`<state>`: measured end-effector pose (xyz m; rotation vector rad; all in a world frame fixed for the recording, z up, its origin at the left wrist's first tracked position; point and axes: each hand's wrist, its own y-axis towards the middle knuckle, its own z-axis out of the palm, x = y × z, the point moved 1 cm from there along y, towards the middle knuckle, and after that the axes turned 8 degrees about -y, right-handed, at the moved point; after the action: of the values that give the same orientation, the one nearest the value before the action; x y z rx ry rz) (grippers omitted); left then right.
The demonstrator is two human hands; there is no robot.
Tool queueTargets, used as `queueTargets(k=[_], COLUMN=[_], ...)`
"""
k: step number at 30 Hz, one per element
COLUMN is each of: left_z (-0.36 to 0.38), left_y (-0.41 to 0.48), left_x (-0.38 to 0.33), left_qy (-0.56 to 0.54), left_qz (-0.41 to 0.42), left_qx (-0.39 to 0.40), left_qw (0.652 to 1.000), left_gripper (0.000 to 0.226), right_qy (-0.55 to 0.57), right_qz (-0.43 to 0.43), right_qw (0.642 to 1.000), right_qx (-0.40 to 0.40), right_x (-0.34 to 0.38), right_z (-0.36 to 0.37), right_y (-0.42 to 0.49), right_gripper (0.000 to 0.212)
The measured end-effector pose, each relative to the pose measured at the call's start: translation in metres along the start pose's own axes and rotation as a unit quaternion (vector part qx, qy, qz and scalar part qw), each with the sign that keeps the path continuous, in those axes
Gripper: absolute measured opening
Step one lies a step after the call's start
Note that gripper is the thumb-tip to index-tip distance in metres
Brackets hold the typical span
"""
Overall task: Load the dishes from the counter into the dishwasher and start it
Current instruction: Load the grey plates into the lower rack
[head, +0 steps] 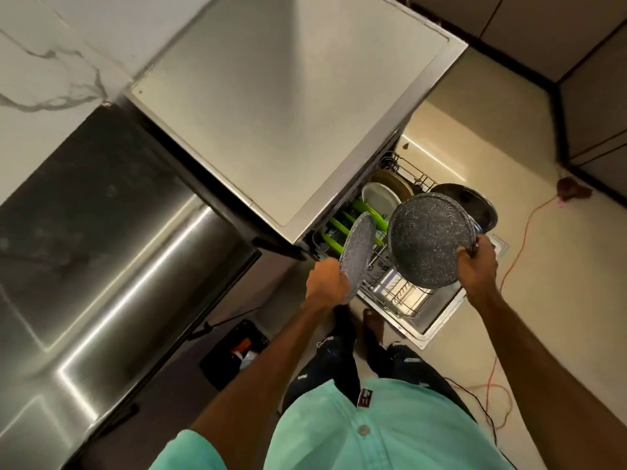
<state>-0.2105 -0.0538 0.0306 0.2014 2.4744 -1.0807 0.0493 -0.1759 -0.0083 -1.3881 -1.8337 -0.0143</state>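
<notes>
The dishwasher (291, 106) stands with its steel top toward the camera and its door (437, 320) dropped open at about 4 o'clock of the cabinet. The lower rack (400, 296) is pulled out over that door. Inside the rack, several green plates (368, 212) stand on edge in a row, with a white plate (380, 198) and a brownish dish (395, 183) upright beyond them toward 1 o'clock. The near end of the rack shows bare wire.

The left hand (325, 283) has its fingers closed on the lower rim of a speckled grey plate (356, 256), held on edge above the rack at 9 o'clock of it. The right hand (475, 266) grips the rim of a second speckled plate (429, 239), face toward the camera, with a dark steel plate (471, 205) behind it in the same grasp.
</notes>
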Motion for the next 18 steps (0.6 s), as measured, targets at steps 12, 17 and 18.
queueTargets(k=[12, 17, 18], left_z=[0.007, 0.019, 0.023], left_y=[0.043, 0.051, 0.054], left_x=[-0.058, -0.088, -0.092], left_qy=[-0.012, -0.047, -0.057], left_qz=[0.047, 0.048, 0.045], left_qx=[0.051, 0.042, 0.033], left_qw=[0.998, 0.997, 0.997], left_gripper=[0.013, 0.014, 0.014], right_qy=[-0.013, -0.033, -0.038], right_qz=[0.000, -0.012, -0.017], right_qw=[1.000, 0.999, 0.999], right_qx=[-0.020, -0.018, -0.015], right_x=[0.029, 0.031, 0.030], right_z=[-0.002, -0.026, -0.031], right_y=[0.049, 0.077, 0.084], right_gripper=[0.036, 0.036, 0.035])
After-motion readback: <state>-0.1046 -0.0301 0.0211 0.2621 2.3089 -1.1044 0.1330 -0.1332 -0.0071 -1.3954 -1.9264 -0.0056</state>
